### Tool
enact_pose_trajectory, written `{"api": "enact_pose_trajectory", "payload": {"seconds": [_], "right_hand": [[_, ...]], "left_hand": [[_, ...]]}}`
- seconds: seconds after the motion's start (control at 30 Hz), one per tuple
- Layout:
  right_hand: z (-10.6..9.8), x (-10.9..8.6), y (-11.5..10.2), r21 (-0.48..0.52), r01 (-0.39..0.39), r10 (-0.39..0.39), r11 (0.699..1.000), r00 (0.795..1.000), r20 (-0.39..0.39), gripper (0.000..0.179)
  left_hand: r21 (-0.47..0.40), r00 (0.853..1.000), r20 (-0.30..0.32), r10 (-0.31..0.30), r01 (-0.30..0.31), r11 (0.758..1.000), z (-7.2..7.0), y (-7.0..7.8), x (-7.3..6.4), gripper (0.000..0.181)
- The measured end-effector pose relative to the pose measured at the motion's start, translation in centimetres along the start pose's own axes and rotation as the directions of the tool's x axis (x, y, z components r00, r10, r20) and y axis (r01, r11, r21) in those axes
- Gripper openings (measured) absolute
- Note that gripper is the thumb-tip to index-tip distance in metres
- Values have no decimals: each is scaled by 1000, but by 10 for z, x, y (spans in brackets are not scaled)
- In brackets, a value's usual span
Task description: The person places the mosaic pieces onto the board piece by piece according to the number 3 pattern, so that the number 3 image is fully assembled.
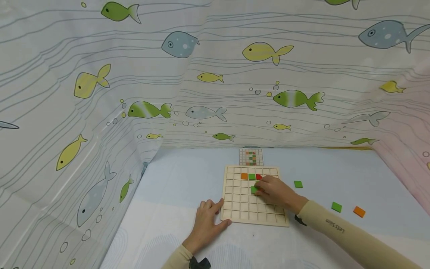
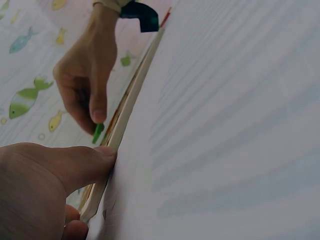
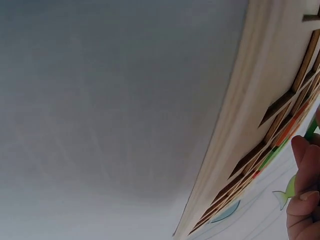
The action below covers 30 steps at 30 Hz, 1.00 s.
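A square wooden grid board (image 1: 235,204) lies on the table. My left hand (image 1: 206,222) holds its near left corner, the thumb on the near edge and the fingers at the left side. Over the middle of the board, my right hand (image 1: 277,190) pinches a green square tile (image 1: 254,190). This tile stands tilted in the left wrist view, below the right fingertips. An orange tile (image 1: 244,176), a green tile (image 1: 252,176) and a red round-cornered tile (image 1: 258,176) sit side by side in an upper row. The right hand partly covers the cells at the right.
Behind the board lies a small pattern card (image 1: 251,157) with a coloured grid. Loose on the table at the right are a green tile (image 1: 298,184), another green tile (image 1: 336,207) and an orange tile (image 1: 359,212). A fish-printed curtain (image 1: 215,89) surrounds the table.
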State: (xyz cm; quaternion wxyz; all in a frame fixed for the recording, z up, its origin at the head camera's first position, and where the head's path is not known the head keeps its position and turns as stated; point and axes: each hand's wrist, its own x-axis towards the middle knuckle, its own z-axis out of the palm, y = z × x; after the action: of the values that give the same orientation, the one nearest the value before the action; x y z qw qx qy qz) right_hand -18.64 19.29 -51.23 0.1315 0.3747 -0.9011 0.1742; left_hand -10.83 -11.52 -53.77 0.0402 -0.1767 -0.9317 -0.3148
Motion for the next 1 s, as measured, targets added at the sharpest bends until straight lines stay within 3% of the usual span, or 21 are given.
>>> {"api": "enact_pose_trajectory", "payload": {"seconds": [1.0], "right_hand": [[5,4,-6,39,-49,47,998,998,45,22]], "left_hand": [[10,999,-23,29,-29,1000,0,1,0,72]]}}
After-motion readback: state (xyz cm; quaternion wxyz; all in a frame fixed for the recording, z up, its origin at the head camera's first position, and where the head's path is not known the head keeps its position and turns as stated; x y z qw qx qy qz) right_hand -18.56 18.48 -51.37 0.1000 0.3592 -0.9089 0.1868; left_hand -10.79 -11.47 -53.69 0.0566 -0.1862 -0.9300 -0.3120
